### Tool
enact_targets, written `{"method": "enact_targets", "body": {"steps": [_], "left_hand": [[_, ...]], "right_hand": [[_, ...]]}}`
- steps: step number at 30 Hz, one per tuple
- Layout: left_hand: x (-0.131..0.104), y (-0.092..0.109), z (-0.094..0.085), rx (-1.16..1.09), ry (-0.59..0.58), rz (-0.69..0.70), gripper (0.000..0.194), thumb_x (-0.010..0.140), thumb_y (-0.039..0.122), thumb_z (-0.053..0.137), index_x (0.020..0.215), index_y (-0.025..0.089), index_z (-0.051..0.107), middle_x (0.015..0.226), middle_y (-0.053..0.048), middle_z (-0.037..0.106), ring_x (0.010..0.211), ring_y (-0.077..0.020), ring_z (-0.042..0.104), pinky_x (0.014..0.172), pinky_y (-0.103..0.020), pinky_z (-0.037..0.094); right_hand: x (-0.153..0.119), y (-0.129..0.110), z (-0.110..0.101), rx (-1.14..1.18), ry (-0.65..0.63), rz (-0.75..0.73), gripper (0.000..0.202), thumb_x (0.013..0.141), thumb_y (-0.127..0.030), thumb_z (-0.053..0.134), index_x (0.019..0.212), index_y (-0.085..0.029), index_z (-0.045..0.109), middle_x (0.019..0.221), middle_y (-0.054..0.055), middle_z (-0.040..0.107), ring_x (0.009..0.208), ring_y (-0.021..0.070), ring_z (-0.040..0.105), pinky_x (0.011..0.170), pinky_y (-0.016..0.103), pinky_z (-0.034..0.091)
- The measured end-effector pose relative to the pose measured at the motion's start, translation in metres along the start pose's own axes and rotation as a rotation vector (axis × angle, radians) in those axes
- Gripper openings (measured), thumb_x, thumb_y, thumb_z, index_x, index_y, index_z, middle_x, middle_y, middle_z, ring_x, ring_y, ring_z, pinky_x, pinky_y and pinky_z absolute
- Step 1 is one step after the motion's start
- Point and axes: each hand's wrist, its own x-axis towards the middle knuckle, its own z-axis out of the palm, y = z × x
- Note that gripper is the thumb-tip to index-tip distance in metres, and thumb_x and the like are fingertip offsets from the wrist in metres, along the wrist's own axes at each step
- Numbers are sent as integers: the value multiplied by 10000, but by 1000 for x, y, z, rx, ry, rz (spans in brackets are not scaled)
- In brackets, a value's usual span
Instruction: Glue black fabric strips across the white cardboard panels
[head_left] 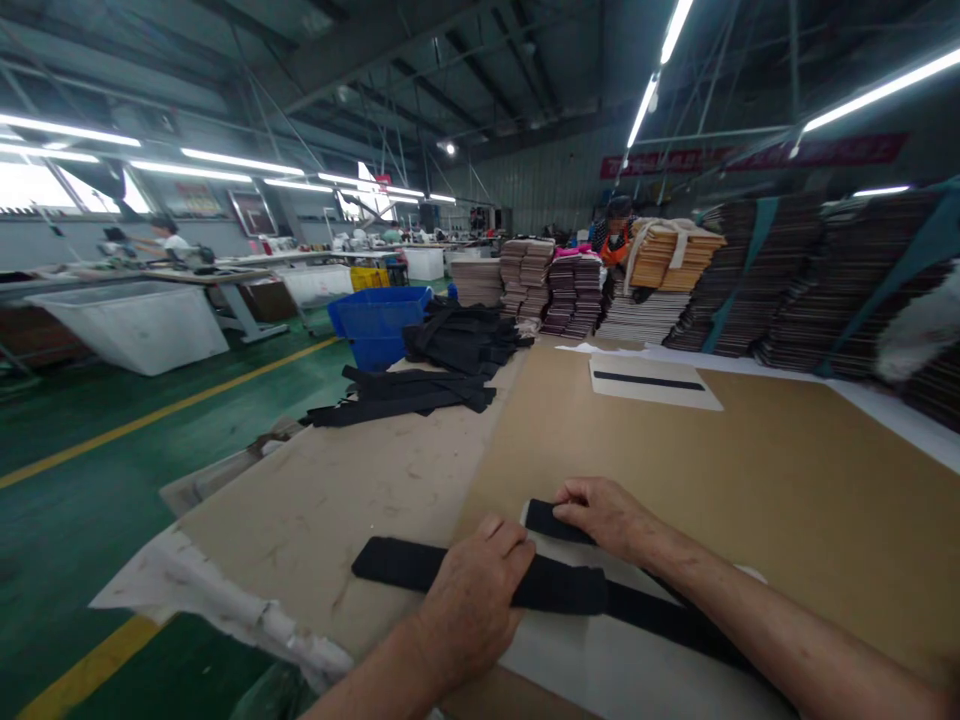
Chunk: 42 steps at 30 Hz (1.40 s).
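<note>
A black fabric strip (pixel 397 562) lies slantwise across the near part of the table. My left hand (pixel 480 590) rests over its middle with the fingers bent and pressed together on it; the fingertips are partly hidden. Farther back, my right hand (pixel 607 515) pinches the end of a second black strip (pixel 546 519) between thumb and fingers. Beneath both strips is a pale flat sheet (pixel 555 650). Another length of black strip (pixel 667 618) runs right from the first one and passes under my right forearm.
A pale board with a dark strip (pixel 649 381) lies farther back on the brown tabletop (pixel 810 480). Black strips (pixel 405 395) are heaped at the back left, near a blue bin (pixel 379 320). Stacks of cut fabric pieces (pixel 529 280) line the far edge.
</note>
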Motion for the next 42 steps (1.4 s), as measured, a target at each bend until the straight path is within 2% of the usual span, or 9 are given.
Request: {"method": "enact_targets", "body": {"steps": [11, 17, 21, 25, 29, 31, 33, 38, 42], "left_hand": [[0, 1, -2, -2, -25, -10, 445, 719, 103, 525, 1151, 196, 581, 1181, -69, 578, 1081, -248, 481, 956, -390, 449], [2, -2, 0, 36, -40, 12, 452, 716, 107, 524, 1156, 203, 567, 1478, -52, 442, 1258, -256, 426, 1055, -425, 408], [5, -2, -3, 61, -87, 29, 395, 725, 106, 520, 1107, 192, 573, 1488, -60, 454, 1292, -242, 412, 1072, -402, 403], [7, -1, -4, 85, -87, 25, 389, 699, 84, 507, 1064, 193, 585, 1482, -59, 464, 1289, -236, 423, 1075, -396, 403], [8, -6, 0, 81, -66, 32, 440, 663, 64, 492, 1068, 200, 599, 1484, -46, 465, 1300, -238, 420, 1080, -417, 405], [9, -8, 3, 79, -54, 38, 465, 658, 51, 477, 1077, 205, 606, 1483, -39, 470, 1301, -233, 422, 1083, -417, 406], [10, -11, 5, 85, -51, 47, 491, 657, 43, 468, 1095, 210, 612, 1488, -33, 468, 1312, -231, 416, 1095, -418, 400], [12, -13, 7, 114, -55, 41, 538, 639, 46, 460, 1120, 221, 624, 1502, -14, 456, 1312, -237, 429, 1101, -439, 407], [12, -15, 8, 142, -63, 41, 589, 615, 44, 458, 1150, 220, 630, 1486, -22, 477, 1321, -252, 427, 1112, -468, 398]], "right_hand": [[8, 3, 7, -166, 15, -15, 74, 787, -193, 605, 833, -195, 664, 732, -8, 659, 668, 132, 560, 597, 242, 359], [7, -1, 8, -237, 15, -32, 102, 789, -173, 591, 838, -191, 679, 759, 21, 676, 697, 156, 569, 633, 265, 367], [7, -6, 5, -237, -4, -26, 117, 805, -200, 586, 867, -185, 683, 801, 36, 686, 740, 166, 585, 657, 272, 376], [-6, 10, -29, -162, -146, 32, 235, 721, -270, 688, 945, -201, 682, 811, 1, 686, 717, 149, 602, 610, 239, 403], [-50, 60, -89, -7, -268, 147, 369, 683, -301, 683, 1036, -206, 634, 825, -13, 654, 690, 144, 575, 579, 242, 398], [-78, 84, -109, 38, -193, 184, 306, 672, -309, 657, 951, -188, 621, 797, -13, 620, 688, 137, 539, 609, 250, 391], [-102, 101, -115, 65, -77, 239, 252, 670, -343, 630, 861, -183, 595, 738, -22, 571, 654, 126, 487, 614, 257, 367], [-128, 118, -87, 151, 222, 319, 243, 676, -418, 602, 765, -212, 511, 651, -57, 452, 593, 114, 399, 581, 262, 320], [-129, 129, -69, 166, 317, 316, 202, 692, -381, 603, 768, -221, 505, 648, -62, 445, 590, 114, 409, 567, 255, 324]]}}
